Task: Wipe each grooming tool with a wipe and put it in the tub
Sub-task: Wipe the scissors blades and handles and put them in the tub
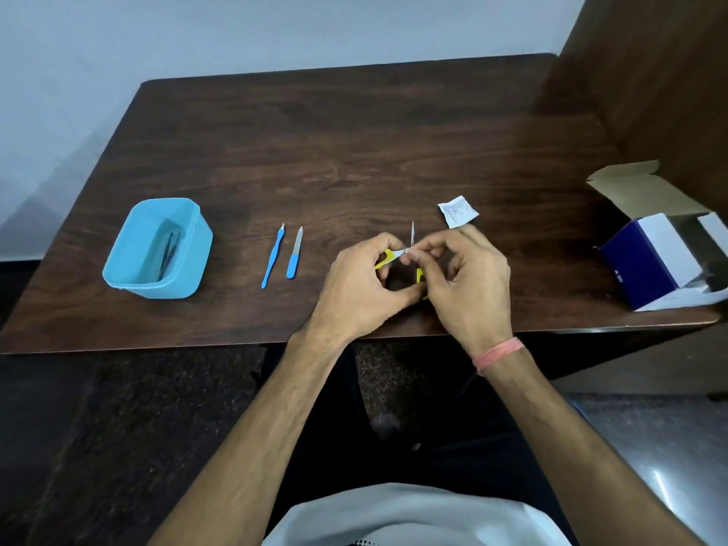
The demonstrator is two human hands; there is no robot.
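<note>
Dark tweezers [168, 252] already lie in the blue tub [130, 279]; both hands, left hand [356, 285] and right hand [468, 277], pinch the yellow-handled scissors [388, 257] and a small wipe [402, 252]; blue cuticle tool [272, 257] and nail file [294, 254] wait

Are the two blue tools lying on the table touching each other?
Apart. The head view shows a strip of dark table between the longer blue tool and the shorter blue nail file, all along their lengths.
</note>
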